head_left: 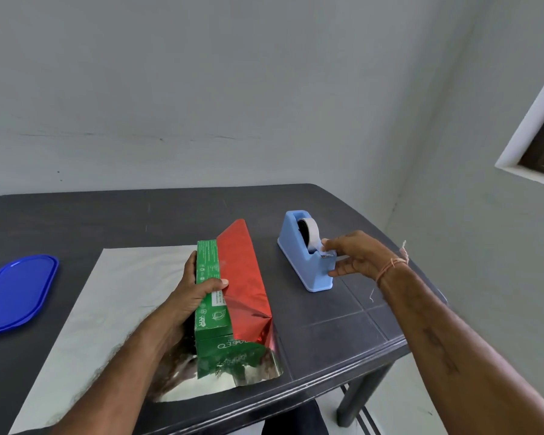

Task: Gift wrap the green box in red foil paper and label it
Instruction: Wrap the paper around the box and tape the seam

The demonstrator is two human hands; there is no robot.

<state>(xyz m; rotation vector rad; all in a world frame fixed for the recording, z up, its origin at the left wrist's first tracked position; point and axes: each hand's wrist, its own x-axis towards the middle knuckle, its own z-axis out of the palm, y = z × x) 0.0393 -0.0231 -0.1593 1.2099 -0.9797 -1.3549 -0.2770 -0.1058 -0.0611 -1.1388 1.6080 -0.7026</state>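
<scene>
- The foil point(107, 293) lies silver side up on the table point(343, 324). Its near right corner curls up at the table's near edge, and the sheet spreads left from there.
- The box point(209, 259) stands on the foil's right part, set back from the near edge. Its long axis runs from the near edge toward the far edge. The foil's right margin is folded up over the box's right side, red face out.
- The left hand point(192, 293) grips the box from its left side. The fingers are curled round it and the thumb lies across the top, pinning the foil edge there.
- The dispenser point(299, 265) sits to the right of the box, apart from it and a little farther in.
- The right hand point(352, 255) is at the dispenser's cutter, thumb and forefinger pinching the end of the tape point(310, 232), the other fingers loosely spread.
- The seam to be fixed runs along the box's length, left of the right hand. A strip would likely have to come leftward and lie across that line, beside the thumb.
- A blue lid point(16, 293) rests at the table's left edge, well apart.
</scene>
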